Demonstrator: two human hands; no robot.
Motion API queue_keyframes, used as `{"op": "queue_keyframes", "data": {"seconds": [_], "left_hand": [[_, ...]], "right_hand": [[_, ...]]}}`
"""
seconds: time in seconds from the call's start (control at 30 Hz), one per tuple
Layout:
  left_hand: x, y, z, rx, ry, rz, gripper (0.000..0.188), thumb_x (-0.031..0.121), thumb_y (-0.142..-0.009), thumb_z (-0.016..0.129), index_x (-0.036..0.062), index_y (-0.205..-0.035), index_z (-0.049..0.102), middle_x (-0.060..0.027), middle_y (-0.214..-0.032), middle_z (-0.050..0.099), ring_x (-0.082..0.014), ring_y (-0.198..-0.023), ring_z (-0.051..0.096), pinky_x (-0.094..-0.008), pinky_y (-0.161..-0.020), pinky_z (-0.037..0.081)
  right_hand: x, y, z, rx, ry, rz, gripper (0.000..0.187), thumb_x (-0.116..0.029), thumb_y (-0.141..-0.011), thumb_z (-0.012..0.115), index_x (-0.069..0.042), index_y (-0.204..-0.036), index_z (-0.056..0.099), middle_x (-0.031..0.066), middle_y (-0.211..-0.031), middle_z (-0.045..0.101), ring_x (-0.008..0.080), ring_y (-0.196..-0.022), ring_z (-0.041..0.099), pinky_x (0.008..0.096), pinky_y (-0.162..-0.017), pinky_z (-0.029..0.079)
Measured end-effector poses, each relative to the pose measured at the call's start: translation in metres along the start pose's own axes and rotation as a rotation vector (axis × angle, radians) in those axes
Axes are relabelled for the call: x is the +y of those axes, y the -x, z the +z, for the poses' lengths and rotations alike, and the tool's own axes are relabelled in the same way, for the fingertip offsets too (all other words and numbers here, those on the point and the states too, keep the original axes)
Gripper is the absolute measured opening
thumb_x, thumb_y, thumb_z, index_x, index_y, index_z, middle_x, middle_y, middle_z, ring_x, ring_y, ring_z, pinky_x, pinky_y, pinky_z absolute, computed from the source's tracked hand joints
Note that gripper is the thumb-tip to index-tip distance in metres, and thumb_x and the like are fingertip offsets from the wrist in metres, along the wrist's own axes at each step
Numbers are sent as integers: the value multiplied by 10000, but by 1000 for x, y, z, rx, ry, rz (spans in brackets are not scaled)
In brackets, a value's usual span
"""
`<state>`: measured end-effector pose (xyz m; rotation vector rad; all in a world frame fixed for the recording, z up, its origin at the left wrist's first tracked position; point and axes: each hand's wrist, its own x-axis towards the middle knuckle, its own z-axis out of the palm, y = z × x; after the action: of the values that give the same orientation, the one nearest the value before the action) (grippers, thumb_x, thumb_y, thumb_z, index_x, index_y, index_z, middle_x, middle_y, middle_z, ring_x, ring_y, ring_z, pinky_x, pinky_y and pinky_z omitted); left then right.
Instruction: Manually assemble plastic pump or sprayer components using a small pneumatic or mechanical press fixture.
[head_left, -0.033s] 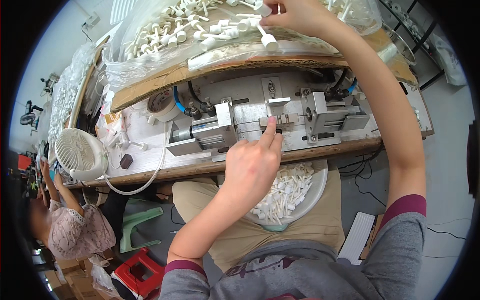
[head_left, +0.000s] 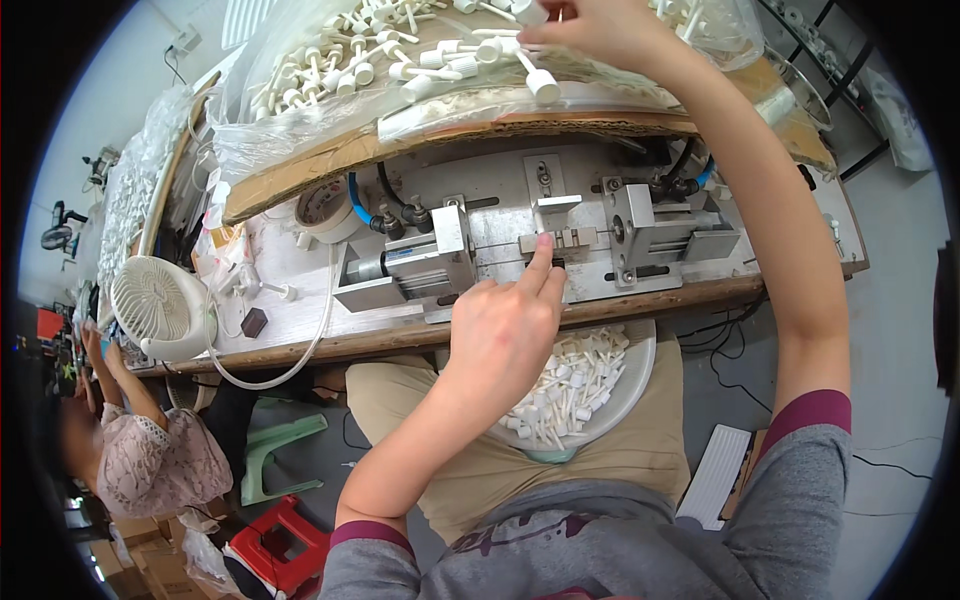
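1. Currently, the left hand (head_left: 505,325) points away from the body, its index finger stretched out to a small slotted metal block (head_left: 583,238); the other fingers curl under, so whether they hold anything cannot be told.
2. The right hand (head_left: 595,30) has its fingertips at a white cap (head_left: 529,12); blur hides whether they grip it.
3. To the left of the right hand, white ribbed caps with stems (head_left: 364,73) lie heaped on clear plastic sheeting (head_left: 255,150).
4. On either side of the left fingertip, metal actuator units (head_left: 455,245) stand on the bench (head_left: 305,265).
5. Just below and right of the left hand, a translucent basin (head_left: 641,372) of white stemmed pieces (head_left: 572,388) rests at the person's lap.
6. Well left of the left hand sits a white fan (head_left: 160,305).
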<state>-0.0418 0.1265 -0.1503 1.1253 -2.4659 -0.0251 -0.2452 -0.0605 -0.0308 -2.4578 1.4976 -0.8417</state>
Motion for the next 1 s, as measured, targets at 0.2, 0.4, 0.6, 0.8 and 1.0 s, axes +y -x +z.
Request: {"op": "queue_keyframes", "data": {"seconds": [0.2,0.4,0.6,0.8,1.0], "left_hand": [[4,-4,0,-52,-67,-2,261,172,-780,777,58,-1006,715,-140,-1242,689,-265,-595,688,-325,-572,552],[-4,-2,-15,-6,87,-12,338,191,-803,793,82,-1115,718,-112,-1196,711,-224,-617,691,-312,-591,553],[-31,-66,-66,406,210,22,363,125,-780,829,99,-1133,748,-66,-960,740,-109,-737,656,-263,-688,525],[-49,-123,-48,348,79,28,282,155,-830,779,-35,-1032,730,-133,-871,655,-207,-778,686,-304,-693,535],[-23,-105,-79,185,557,-240,317,79,-830,752,-21,-1128,706,-150,-967,665,-270,-946,676,-341,-862,534]], "right_hand": [[1,35,-19,242,-932,70,254,-141,-842,758,33,-1023,713,139,-885,721,194,-873,697,318,-747,550],[-45,125,-5,348,-774,35,245,-207,-951,669,-1,-1084,676,124,-1153,708,199,-1048,701,321,-835,572],[-69,212,42,225,-176,-56,246,-74,-801,771,-27,-1009,647,126,-1280,633,275,-1040,683,326,-854,561],[-82,224,88,82,80,-159,200,-36,-769,669,-7,-951,593,164,-1265,663,254,-786,714,337,-676,574],[-74,209,92,30,173,-154,295,-96,-748,775,-49,-1002,632,108,-1267,684,245,-567,648,338,-565,541]]}}
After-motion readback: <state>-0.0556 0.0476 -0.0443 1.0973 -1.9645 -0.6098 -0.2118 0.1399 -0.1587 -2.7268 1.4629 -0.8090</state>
